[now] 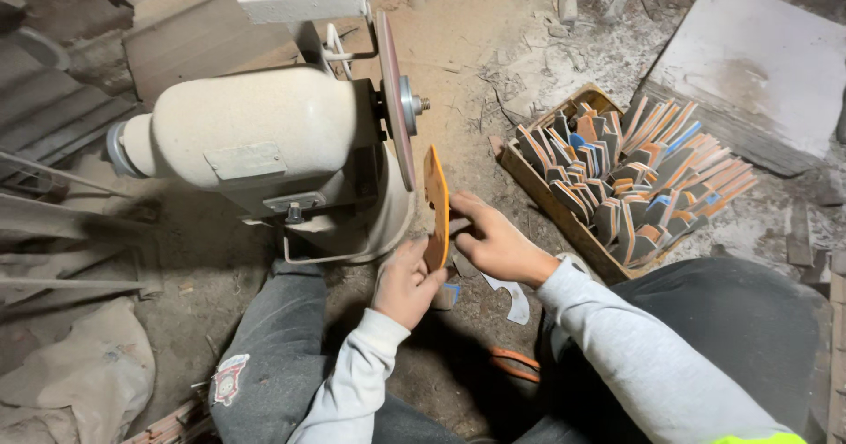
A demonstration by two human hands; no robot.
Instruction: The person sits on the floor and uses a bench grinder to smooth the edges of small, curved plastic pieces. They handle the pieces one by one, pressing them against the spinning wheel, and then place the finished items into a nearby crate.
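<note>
I hold an orange sole-shaped piece (436,208) on edge, its upper rim just beside the grinder's disc (396,100). My left hand (407,281) is closed around its lower end; my right hand (493,240) pinches its right side from three o'clock. It looks thin, light and slightly flexible, best gripped low, away from the disc. The motor housing (264,136) sits at ten o'clock; a wooden crate (564,219) of similar pieces at two o'clock.
</note>
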